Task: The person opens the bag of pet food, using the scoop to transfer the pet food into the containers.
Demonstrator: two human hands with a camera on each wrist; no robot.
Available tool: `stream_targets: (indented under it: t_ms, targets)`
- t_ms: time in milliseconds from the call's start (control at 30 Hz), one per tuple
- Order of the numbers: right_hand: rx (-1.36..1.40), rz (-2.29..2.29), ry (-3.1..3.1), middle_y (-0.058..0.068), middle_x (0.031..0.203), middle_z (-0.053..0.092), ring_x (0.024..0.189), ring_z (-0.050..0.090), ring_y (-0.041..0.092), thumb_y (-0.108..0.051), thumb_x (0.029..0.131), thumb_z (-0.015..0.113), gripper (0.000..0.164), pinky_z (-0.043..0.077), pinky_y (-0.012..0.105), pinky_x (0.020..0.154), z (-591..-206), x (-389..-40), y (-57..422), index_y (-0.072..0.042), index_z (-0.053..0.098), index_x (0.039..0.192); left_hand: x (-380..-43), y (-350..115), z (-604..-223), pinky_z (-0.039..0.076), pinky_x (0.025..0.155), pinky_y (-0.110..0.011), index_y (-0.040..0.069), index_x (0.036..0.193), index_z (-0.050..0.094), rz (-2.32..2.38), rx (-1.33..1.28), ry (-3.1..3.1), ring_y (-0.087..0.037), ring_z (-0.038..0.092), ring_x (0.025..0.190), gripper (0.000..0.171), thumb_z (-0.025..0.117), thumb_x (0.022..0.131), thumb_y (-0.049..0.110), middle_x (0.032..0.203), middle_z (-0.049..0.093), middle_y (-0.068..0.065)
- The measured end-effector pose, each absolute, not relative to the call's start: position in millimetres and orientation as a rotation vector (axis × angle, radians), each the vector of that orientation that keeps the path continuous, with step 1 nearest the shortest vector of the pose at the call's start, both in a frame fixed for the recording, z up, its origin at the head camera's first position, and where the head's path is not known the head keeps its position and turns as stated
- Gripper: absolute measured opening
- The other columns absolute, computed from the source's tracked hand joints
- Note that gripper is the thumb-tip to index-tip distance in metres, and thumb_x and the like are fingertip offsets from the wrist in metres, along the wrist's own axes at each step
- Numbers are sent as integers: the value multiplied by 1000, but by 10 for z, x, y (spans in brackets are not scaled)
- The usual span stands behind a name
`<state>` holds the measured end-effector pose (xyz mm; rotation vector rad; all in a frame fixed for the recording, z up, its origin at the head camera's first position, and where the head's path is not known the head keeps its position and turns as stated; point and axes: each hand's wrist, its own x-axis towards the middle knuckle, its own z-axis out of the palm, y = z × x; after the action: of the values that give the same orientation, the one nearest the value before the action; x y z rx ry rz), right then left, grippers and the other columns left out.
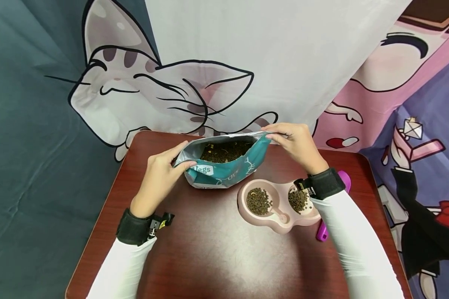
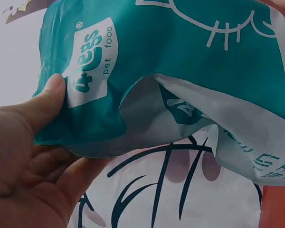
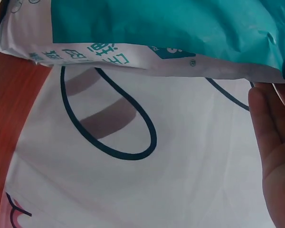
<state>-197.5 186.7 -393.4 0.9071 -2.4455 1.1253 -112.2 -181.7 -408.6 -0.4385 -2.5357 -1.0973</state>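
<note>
A teal and silver pet food bag point(image 1: 239, 168) is held above the back part of the table, its mouth spread wide. Dark brown kibble with a few yellowish bits point(image 1: 224, 153) shows inside. My left hand point(image 1: 158, 174) grips the bag's left upper corner, thumb on the printed front and fingers behind. At the right upper corner, my right hand point(image 1: 297, 143) pinches the rim between thumb and fingers. In the left wrist view, the "4legs pet food" label lies beside the left thumb. The right wrist view shows only part of the right hand point(image 3: 278, 137) at its edge.
A pink double bowl point(image 1: 280, 223) with kibble in both hollows stands on the brown table point(image 1: 194, 257), right of the bag. A magenta utensil point(image 1: 322, 233) lies partly hidden under my right forearm. Cartoon-printed cloth point(image 1: 284, 50) hangs behind the table.
</note>
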Motion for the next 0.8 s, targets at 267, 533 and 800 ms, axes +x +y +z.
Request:
stream_targets:
  t_ms: [267,533,800]
  targets:
    - [886,1059,-2419,2,101,80,96,75,14,-5,89,79,15,51,9,87,-3897,-1960,1955,-13,84,101,-1184,-1794,-4124,47,73,-13,10,123,78,-1126,-456,-2448,-13,70,83,41,86,83,17,111,79,-8]
    - [897,981,-2406,3,95,79,86,74,17,-2,87,81,13,48,7,81,-3874,-1799,2043,-11,82,95,-1254,-1864,-4108,38,62,-12,11,113,82,-1138,-502,-2441,-6,61,74,23,81,90,14,103,80,-4]
    - [899,1011,-2443,2,93,77,81,66,7,-1,89,78,10,50,16,68,-3860,-1668,2057,-11,80,92,-1342,-1913,-4084,28,49,-19,14,108,83,-1219,-543,-2470,-5,50,61,18,81,90,13,99,81,-2]
